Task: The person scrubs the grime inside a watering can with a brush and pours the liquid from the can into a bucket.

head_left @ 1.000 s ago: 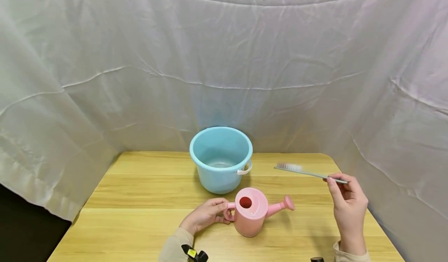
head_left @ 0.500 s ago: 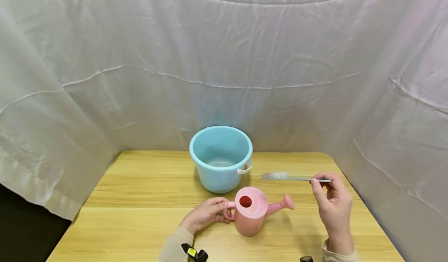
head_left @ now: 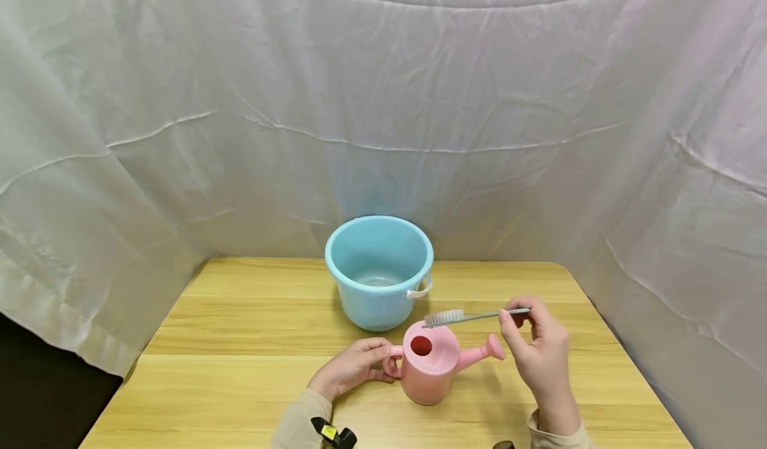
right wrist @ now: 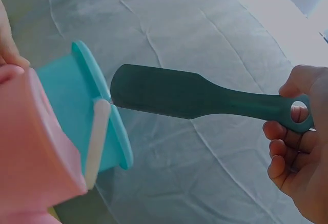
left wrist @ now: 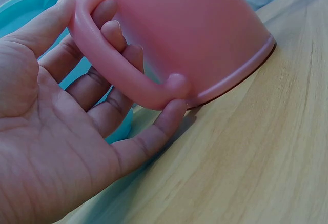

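A person's left hand (head_left: 350,367) is gripping the loop handle of a pink watering can (head_left: 428,386), the thumb lying on the handle's outer side and several fingertips showing through the loop. In the left wrist view, the little finger is touching the handle's lower end. The can is standing upright on the wooden counter (head_left: 240,382), its spout (head_left: 479,354) pointing to the person's right and the round opening (head_left: 421,346) in its top facing up.

The right hand (head_left: 542,356) is pinching a brush (head_left: 479,316) by the end of its handle, where the right wrist view is showing a hole. The brush is hanging in the air nearly level, its pale bristles pointing upward and its head overlapping the far edge of the can's top in the head view. The right wrist view is showing a gap between the brush and the can.

A light blue bucket (head_left: 374,309) with a white handle (head_left: 421,290) is standing upright just behind the can. A pale curtain (head_left: 383,89) is hanging behind the counter.
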Demonstrator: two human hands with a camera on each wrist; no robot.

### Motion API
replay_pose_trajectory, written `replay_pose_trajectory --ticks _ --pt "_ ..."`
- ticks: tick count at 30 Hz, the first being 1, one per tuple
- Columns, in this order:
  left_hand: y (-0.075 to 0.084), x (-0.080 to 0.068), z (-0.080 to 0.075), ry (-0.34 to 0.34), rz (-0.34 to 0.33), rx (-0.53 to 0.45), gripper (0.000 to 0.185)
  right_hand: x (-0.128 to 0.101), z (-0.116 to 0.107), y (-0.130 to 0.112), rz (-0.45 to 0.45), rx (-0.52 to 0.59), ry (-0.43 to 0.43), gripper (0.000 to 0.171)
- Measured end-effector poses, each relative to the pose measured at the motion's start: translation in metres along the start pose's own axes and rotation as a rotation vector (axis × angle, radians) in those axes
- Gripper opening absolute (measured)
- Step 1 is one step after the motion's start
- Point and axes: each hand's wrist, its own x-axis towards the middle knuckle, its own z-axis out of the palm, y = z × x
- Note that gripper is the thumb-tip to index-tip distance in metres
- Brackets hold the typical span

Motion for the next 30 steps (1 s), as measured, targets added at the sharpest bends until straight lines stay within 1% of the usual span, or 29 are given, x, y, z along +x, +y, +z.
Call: replay_pose_trajectory --ticks 2,5,7,12,15,18,20,26,30 --pt "0.000 0.000 0.000 -0.001 0.000 -0.003 0.021 -0.001 0.003 -0.001 -0.006 -0.036 -0.018 0.022" --pt "0.001 0.001 0.001 -0.002 -0.004 -0.008 0.021 -0.002 0.007 -0.002 -0.024 -0.100 -0.048 0.021" --pt "0.001 0.000 0.001 -0.005 -0.002 -0.011 0.021 -0.003 0.010 -0.002 -0.030 -0.122 -0.072 0.019" --pt "0.001 0.000 0.001 -0.013 0.016 -0.011 0.021 -0.005 0.012 -0.001 0.010 -0.170 -0.136 0.018" --pt "0.003 -0.001 0.001 -0.011 0.013 -0.011 0.021 -0.006 0.014 -0.001 0.042 -0.188 -0.170 0.018" --pt "0.004 -0.002 0.002 -0.011 0.009 -0.011 0.021 -0.007 0.016 -0.001 0.048 -0.192 -0.191 0.019" --pt "0.004 -0.002 0.002 -0.014 0.011 -0.008 0.022 -0.007 0.018 -0.001 0.036 -0.185 -0.194 0.020" --pt "0.003 -0.002 0.001 -0.003 -0.003 -0.009 0.022 -0.009 0.024 0.001 -0.048 -0.182 -0.171 0.024" --pt "0.002 -0.001 0.001 0.002 -0.007 -0.009 0.021 -0.010 0.026 0.001 -0.054 -0.210 -0.183 0.024"
